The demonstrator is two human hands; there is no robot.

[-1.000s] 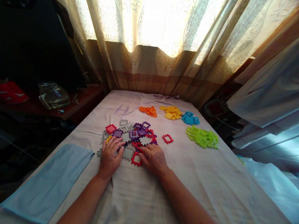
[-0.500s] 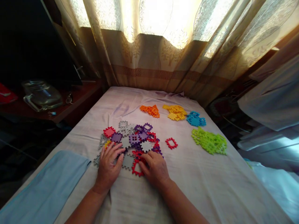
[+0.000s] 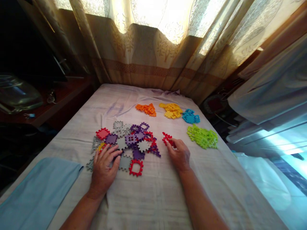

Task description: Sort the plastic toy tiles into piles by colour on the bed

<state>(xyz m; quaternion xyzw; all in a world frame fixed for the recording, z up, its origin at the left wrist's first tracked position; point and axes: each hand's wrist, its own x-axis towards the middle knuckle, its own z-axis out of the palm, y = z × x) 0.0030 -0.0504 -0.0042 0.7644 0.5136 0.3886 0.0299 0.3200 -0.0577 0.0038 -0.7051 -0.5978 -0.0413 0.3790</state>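
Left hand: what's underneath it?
Beside the left hand, a yellow piece shows in part at the fingertips, and a grey piece shows on its outer side. Whatever lies beneath the palm is covered, so I cannot tell what is there.

1 head camera, facing forward and down.

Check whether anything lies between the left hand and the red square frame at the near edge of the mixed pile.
Yes: a grey square piece lies between the left hand and the red square frame, just left of the frame. It looks thin and low, so it would probably hinder a reach only slightly.
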